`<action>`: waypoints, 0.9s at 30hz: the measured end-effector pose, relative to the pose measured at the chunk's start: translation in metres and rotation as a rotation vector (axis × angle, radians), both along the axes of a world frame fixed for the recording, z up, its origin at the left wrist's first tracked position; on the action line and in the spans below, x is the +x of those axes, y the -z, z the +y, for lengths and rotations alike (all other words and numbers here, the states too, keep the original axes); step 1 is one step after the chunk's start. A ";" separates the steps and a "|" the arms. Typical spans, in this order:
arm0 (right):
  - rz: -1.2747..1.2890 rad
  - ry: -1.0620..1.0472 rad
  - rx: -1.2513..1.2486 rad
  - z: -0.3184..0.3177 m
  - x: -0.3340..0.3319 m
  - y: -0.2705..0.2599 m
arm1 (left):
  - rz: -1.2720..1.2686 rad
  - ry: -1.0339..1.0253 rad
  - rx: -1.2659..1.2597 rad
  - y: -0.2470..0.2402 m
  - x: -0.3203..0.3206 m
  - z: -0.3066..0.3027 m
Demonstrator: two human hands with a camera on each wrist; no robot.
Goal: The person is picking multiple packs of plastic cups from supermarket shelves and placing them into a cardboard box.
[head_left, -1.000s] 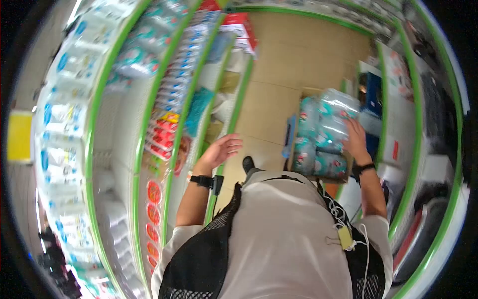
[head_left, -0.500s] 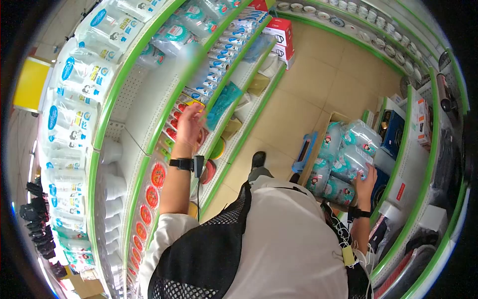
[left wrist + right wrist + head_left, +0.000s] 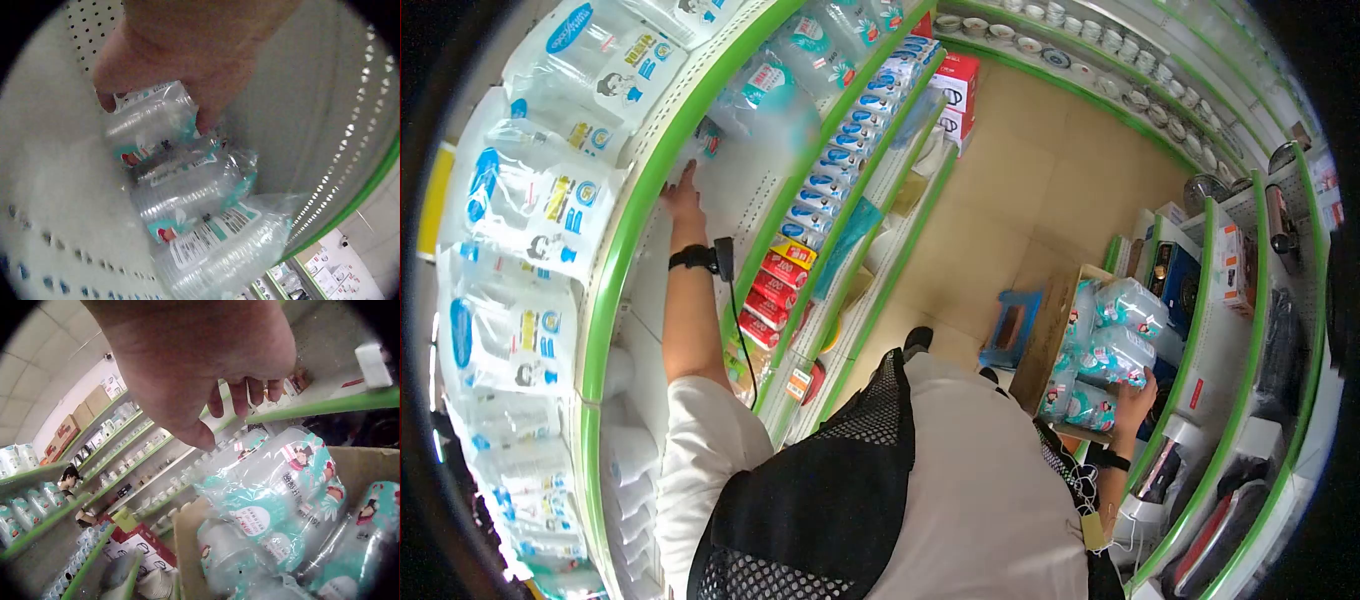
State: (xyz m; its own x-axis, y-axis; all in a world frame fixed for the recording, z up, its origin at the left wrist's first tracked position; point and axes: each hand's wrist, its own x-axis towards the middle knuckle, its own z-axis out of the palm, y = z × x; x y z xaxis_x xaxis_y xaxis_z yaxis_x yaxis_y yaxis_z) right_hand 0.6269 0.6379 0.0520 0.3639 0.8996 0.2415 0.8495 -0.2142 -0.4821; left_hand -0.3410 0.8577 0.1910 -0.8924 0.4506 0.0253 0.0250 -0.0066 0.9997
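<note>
My left hand (image 3: 683,200) reaches deep into the upper left shelf. In the left wrist view, its fingers and thumb curl round the end of a clear pack of plastic cups (image 3: 153,122) with teal print. Two similar cup packs (image 3: 194,194) lie in line beyond it. On the right, my right hand (image 3: 1135,400) is at the near side of a cardboard box (image 3: 1040,345) full of such packs. Its fingers (image 3: 237,397) are loosely bent above the top cup pack (image 3: 294,481), with the thumb close over the wrapping.
Large bags of clear containers (image 3: 530,200) fill the shelf at far left. Toothpaste-like red boxes (image 3: 770,295) stand on a lower shelf. A blue plastic frame (image 3: 1012,325) is on the floor beside the box. Boxed goods (image 3: 1175,275) line the right shelf. Another person (image 3: 69,487) stands in the aisle.
My left hand has moved up and left from over the aisle into the shelf and onto a cup pack. My right hand stays by the box. The view has turned towards the left shelf.
</note>
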 end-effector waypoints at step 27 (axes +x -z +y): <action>0.857 -0.895 -0.197 0.204 -0.354 -0.192 | -0.649 0.921 0.085 -0.079 0.073 -0.148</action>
